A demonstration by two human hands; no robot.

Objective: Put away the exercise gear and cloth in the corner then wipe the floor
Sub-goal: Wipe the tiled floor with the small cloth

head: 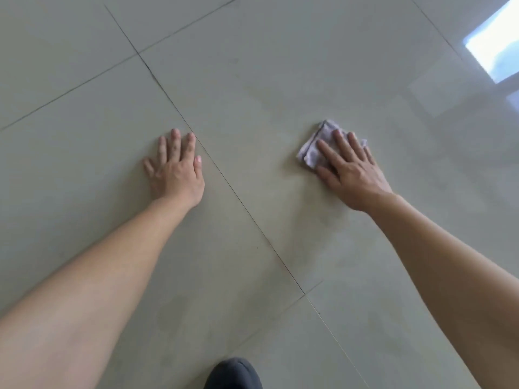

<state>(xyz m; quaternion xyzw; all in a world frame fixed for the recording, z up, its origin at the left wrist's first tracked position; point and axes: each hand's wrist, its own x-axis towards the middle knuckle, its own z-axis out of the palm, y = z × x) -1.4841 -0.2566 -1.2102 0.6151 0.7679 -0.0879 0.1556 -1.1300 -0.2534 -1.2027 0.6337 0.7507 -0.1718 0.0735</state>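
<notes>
The left hand (175, 171) is lying palm down on the tiled floor (84, 169), fingers (175, 143) released and spread, grasping nothing. A dark rounded object (233, 373) is showing at the bottom edge. The right hand (351, 171) is pressing flat on a folded lilac cloth (316, 143) lying on the floor, fingers extended, not clenched. A bright reflection (494, 49) is glaring at upper right.

no readable text, no labels, no brands, no numbers, no signs anywhere
</notes>
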